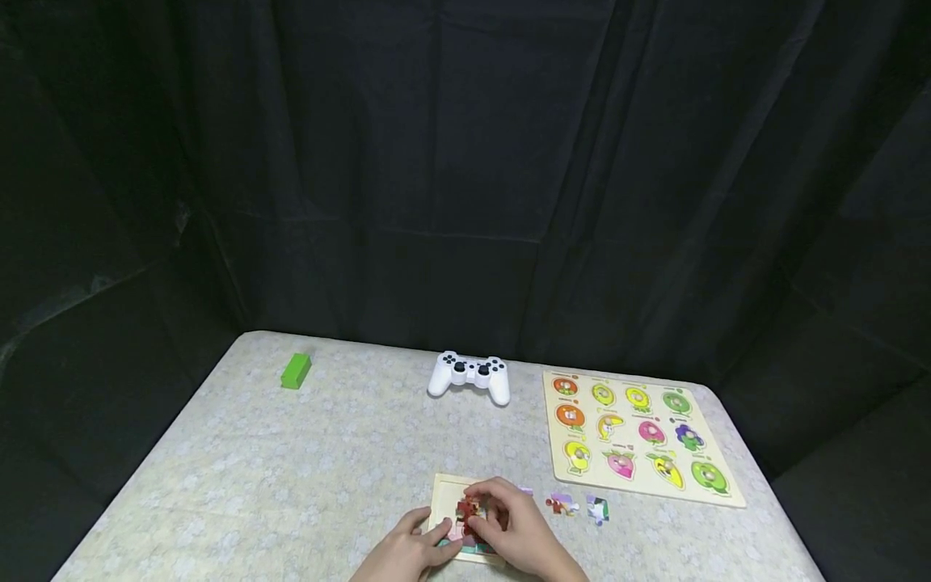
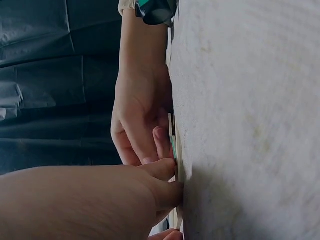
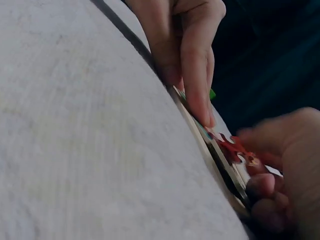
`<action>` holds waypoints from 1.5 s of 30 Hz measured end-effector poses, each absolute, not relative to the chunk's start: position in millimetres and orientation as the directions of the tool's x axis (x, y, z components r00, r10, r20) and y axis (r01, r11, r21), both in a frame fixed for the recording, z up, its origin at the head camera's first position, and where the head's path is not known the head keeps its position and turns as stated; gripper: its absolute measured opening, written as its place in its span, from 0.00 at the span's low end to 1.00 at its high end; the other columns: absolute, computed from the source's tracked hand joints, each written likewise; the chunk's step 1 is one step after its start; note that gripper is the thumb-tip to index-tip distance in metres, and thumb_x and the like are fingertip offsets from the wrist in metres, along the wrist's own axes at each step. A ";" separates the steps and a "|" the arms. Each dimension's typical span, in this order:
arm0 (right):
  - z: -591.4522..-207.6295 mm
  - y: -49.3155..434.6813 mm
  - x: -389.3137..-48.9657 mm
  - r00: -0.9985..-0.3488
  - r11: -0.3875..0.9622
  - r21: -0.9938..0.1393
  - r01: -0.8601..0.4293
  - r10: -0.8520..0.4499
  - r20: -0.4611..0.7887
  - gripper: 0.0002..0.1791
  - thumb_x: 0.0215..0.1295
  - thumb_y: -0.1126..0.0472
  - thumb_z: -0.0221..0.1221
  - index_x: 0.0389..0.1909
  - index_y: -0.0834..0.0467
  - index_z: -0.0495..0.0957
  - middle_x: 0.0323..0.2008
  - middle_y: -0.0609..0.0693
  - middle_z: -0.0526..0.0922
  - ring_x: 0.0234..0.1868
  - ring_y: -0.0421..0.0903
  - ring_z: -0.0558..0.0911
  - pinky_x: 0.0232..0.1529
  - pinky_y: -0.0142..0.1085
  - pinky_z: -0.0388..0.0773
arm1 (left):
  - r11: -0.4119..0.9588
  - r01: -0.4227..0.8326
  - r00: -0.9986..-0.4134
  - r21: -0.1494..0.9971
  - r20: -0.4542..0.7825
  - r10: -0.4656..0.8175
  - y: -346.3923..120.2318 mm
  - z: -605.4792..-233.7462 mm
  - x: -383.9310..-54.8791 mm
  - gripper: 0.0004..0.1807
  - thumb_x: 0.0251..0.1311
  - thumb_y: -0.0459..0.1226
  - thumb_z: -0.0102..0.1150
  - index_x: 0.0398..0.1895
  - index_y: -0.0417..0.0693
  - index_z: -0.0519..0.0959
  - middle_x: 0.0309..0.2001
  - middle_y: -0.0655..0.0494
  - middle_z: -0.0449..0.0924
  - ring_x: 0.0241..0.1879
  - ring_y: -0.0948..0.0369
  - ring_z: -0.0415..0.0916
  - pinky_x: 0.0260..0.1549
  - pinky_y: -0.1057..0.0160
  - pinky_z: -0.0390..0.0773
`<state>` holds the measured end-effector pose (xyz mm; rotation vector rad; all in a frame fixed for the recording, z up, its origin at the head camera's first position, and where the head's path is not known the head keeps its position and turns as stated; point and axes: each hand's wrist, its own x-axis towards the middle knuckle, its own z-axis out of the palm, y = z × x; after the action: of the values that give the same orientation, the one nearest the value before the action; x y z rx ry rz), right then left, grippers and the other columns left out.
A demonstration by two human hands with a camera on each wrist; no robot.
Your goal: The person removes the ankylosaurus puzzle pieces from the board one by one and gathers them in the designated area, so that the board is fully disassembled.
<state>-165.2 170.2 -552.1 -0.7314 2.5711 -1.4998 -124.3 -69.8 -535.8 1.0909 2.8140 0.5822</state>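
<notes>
In the head view, a small wooden puzzle tray (image 1: 445,490) lies at the table's near side, its lower part filled with pink and teal pieces. My right hand (image 1: 515,525) pinches a red jigsaw piece (image 1: 466,509) over the tray. The right wrist view shows that red piece (image 3: 231,149) tilted just above the tray, between thumb and fingers. My left hand (image 1: 410,548) rests at the tray's left side, fairly straight fingertips touching the laid pieces and the rim. In the left wrist view, the left hand (image 2: 150,187) and right hand (image 2: 137,115) meet at the tray edge.
Loose jigsaw pieces, among them a purple-and-red one (image 1: 562,505) and a green-and-white one (image 1: 598,509), lie right of the tray. Beyond them is a wooden fruit peg board (image 1: 633,444). A white game controller (image 1: 469,377) and a green block (image 1: 296,371) sit farther back.
</notes>
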 end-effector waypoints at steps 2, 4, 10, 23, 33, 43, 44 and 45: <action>-550.9 169.7 -165.7 -0.882 0.431 -0.817 -0.383 -0.435 0.184 0.14 0.69 0.65 0.69 0.54 0.56 0.86 0.38 0.44 0.83 0.23 0.29 0.71 0.22 0.27 0.71 | 0.683 0.640 -0.747 0.353 0.077 0.660 -69.0 -535.1 -124.0 0.21 0.73 0.54 0.57 0.63 0.64 0.87 0.63 0.55 0.85 0.64 0.44 0.77 0.49 0.61 0.85; -549.8 169.1 -166.3 -0.876 0.452 -0.792 -0.409 -0.436 0.204 0.13 0.69 0.66 0.69 0.52 0.56 0.87 0.37 0.44 0.84 0.24 0.29 0.71 0.23 0.27 0.72 | 0.687 0.644 -0.747 0.337 0.082 0.660 -68.4 -534.8 -123.9 0.18 0.74 0.49 0.59 0.62 0.64 0.87 0.62 0.55 0.86 0.64 0.44 0.77 0.49 0.62 0.85; -551.5 171.5 -166.9 -0.882 0.430 -0.823 -0.371 -0.440 0.168 0.13 0.71 0.69 0.66 0.53 0.56 0.85 0.36 0.46 0.82 0.25 0.30 0.72 0.24 0.27 0.72 | 0.686 0.623 -0.754 0.377 0.056 0.654 -67.8 -533.7 -123.7 0.17 0.74 0.46 0.58 0.61 0.63 0.88 0.63 0.54 0.86 0.65 0.43 0.76 0.51 0.61 0.84; -550.4 165.4 -162.3 -0.882 0.486 -0.754 -0.441 -0.390 0.265 0.13 0.69 0.73 0.66 0.50 0.58 0.87 0.40 0.46 0.87 0.28 0.30 0.75 0.28 0.29 0.77 | 0.658 0.642 -0.739 0.393 0.088 0.668 -69.4 -534.8 -123.7 0.18 0.75 0.50 0.57 0.61 0.62 0.88 0.63 0.52 0.86 0.65 0.40 0.76 0.52 0.58 0.85; -549.1 156.9 -161.5 -0.902 0.564 -0.707 -0.427 -0.324 0.286 0.12 0.71 0.73 0.64 0.51 0.61 0.86 0.43 0.49 0.86 0.30 0.30 0.74 0.30 0.29 0.76 | 0.679 0.637 -0.749 0.365 0.085 0.657 -68.9 -532.8 -120.9 0.18 0.73 0.50 0.58 0.59 0.63 0.89 0.63 0.54 0.85 0.64 0.43 0.77 0.56 0.57 0.83; -548.4 160.7 -163.3 -0.923 0.508 -0.781 -0.364 -0.307 0.230 0.11 0.71 0.71 0.65 0.52 0.61 0.87 0.44 0.50 0.88 0.29 0.32 0.78 0.30 0.30 0.79 | 0.664 0.610 -0.764 0.433 0.100 0.637 -71.4 -533.2 -120.5 0.17 0.73 0.47 0.59 0.59 0.64 0.89 0.64 0.55 0.85 0.65 0.43 0.77 0.54 0.55 0.84; -548.2 160.8 -163.1 -0.926 0.498 -0.792 -0.354 -0.306 0.221 0.11 0.71 0.71 0.65 0.52 0.61 0.87 0.44 0.51 0.88 0.29 0.32 0.80 0.31 0.30 0.80 | 0.666 0.606 -0.766 0.435 0.096 0.635 -71.8 -533.4 -120.1 0.16 0.73 0.47 0.60 0.59 0.64 0.89 0.64 0.55 0.84 0.65 0.43 0.76 0.55 0.55 0.84; -548.0 161.0 -162.9 -0.929 0.490 -0.801 -0.342 -0.305 0.211 0.11 0.71 0.70 0.66 0.52 0.61 0.87 0.44 0.51 0.88 0.30 0.33 0.81 0.31 0.30 0.81 | 0.668 0.603 -0.768 0.436 0.092 0.634 -72.1 -533.7 -119.9 0.16 0.73 0.46 0.60 0.59 0.65 0.89 0.64 0.55 0.84 0.65 0.43 0.76 0.55 0.55 0.84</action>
<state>-162.9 161.0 -548.0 -0.5966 2.7467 -1.4916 -119.9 -72.1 -533.7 1.0423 2.8068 0.6961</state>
